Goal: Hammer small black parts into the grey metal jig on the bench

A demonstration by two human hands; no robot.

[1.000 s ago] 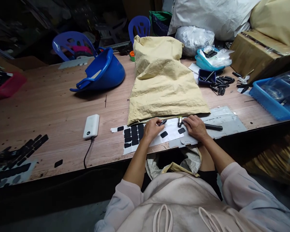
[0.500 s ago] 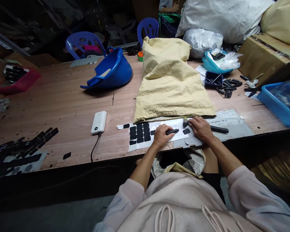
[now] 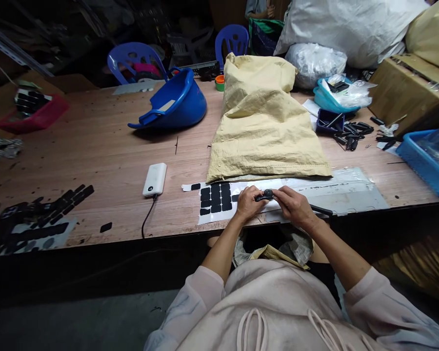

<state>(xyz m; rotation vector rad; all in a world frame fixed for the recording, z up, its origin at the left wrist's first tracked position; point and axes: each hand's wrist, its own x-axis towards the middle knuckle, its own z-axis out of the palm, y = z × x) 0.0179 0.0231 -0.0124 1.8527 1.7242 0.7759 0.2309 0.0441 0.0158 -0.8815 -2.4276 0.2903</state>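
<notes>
My left hand [image 3: 249,203] is closed on a small slim black piece [image 3: 258,198] at the table's front edge. My right hand [image 3: 294,206] is closed around a hammer; its black handle [image 3: 322,210] sticks out to the right beneath the hand. The round dark hammer head [image 3: 268,193] is at the black piece, between my two hands; whether they touch is unclear. Under my hands lies a white backing sheet [image 3: 237,188]. Left of my left hand, rows of black rounded pads [image 3: 215,198] are on this sheet.
A beige sack [image 3: 267,131] lies just beyond my hands. Left are a white power bank [image 3: 154,179] with a cable and a tilted blue basin [image 3: 183,105]. Several black parts [image 3: 354,131] lie at right, near a blue basket [image 3: 428,161]. Loose black strips [image 3: 64,207] are far left.
My right hand has brought the hammer left, its head now over the black piece in my left hand. The whole view has shifted slightly.
</notes>
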